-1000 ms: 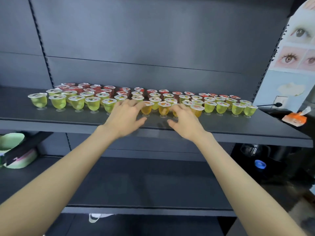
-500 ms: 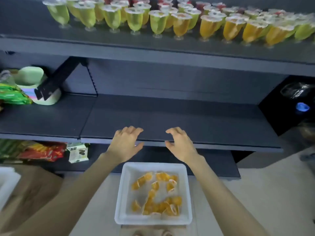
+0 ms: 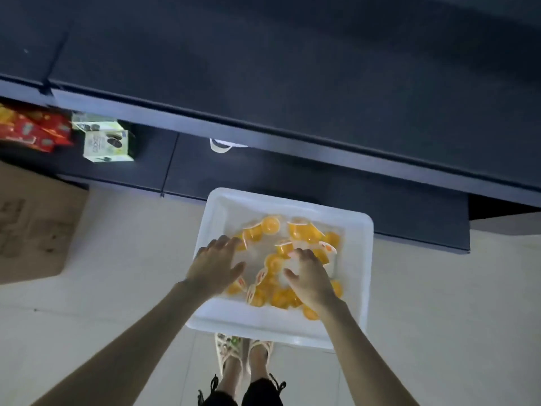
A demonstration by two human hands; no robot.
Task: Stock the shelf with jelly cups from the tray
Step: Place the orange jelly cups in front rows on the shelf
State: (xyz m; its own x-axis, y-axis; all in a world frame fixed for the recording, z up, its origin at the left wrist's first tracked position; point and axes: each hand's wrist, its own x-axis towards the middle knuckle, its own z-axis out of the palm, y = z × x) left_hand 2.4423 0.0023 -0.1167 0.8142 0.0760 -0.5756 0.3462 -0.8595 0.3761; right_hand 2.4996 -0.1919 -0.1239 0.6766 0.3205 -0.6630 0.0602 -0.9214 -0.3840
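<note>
The left hand hovers palm down over the left rim of the white tray; its fingers are spread and nearly straight, with the thumb held apart to the right, and they pinch nothing. The nearest jelly cups lie just ahead and to the right of these fingertips; one orange cup sits almost at the index tip, though I cannot tell whether it is touched.

The right hand hangs over the middle of the tray, above the heap; its fingers bend loosely downward, a little apart, with the thumb standing off to the left; no cup shows pinched between them. Cups lie under the palm, just ahead of the fingertips and on either side of them; contact is unclear. Between the two thumbs a bare patch of tray bottom shows, edged by cups tipped on their sides.

The cups are orange with white lids, jumbled in the middle and near part of the tray. What carries the tray is hidden; two sandalled feet show behind both wrists, partly covered by the near rim.

The dark shelf lies well beyond the fingertips. Far left of the left fingers a box and red packets sit on a lower shelf; cardboard lies on the floor.
</note>
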